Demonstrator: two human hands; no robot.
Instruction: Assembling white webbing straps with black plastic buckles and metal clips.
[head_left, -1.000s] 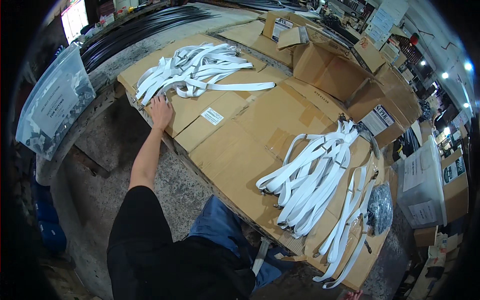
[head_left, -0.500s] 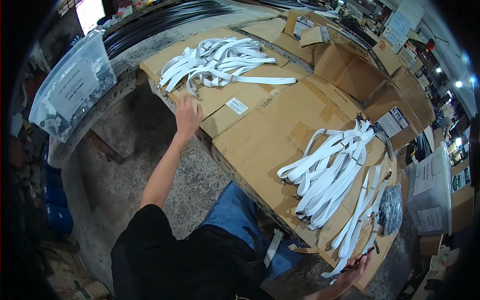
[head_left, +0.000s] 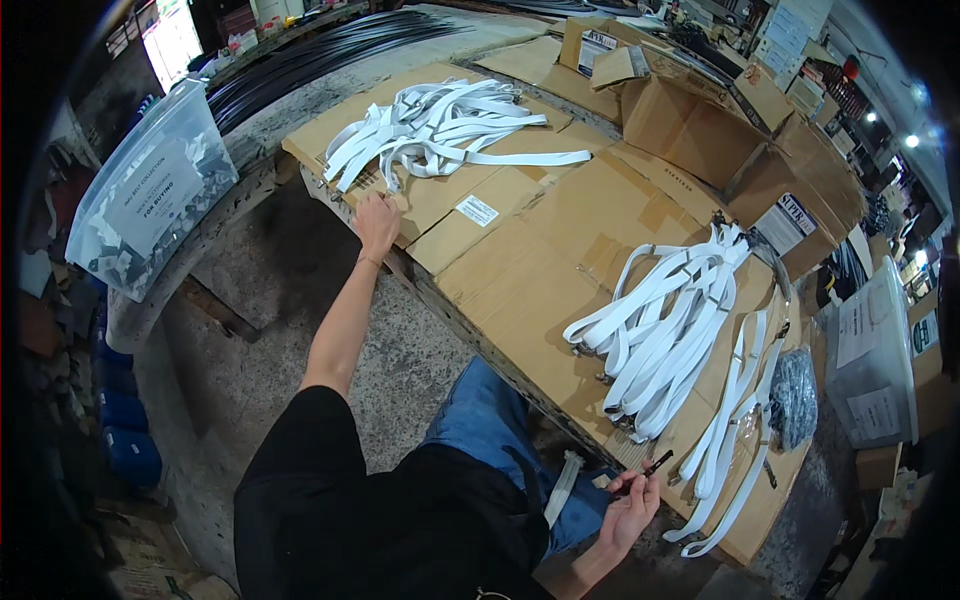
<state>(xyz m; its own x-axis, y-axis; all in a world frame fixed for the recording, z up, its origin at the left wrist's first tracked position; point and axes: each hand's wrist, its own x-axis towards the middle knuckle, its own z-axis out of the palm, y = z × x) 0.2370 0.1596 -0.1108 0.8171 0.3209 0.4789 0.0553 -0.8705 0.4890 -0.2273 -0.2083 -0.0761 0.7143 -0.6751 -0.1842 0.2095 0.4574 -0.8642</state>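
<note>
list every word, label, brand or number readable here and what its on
Wording isn't copied out here.
Clear bin, left: white sheet, largest print legible, small lines blurred.
Open cardboard box: dark-and-white label, large print partly legible, rest too small.
Flattened cardboard: white label and dark printed row, both too small.
Translucent bin, right: two white sheets, blurred.
Green label, far right: too blurred.

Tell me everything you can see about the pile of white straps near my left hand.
The pile of white straps is a loose tangle of long, flat bands that look like woven fabric. They loop and cross over one another, and one strap stretches out to the right of the heap. The pile lies on flattened brown cardboard, toward its upper left end in the view. Your left hand is by its near edge; I can't tell whether it touches a strap.
</note>
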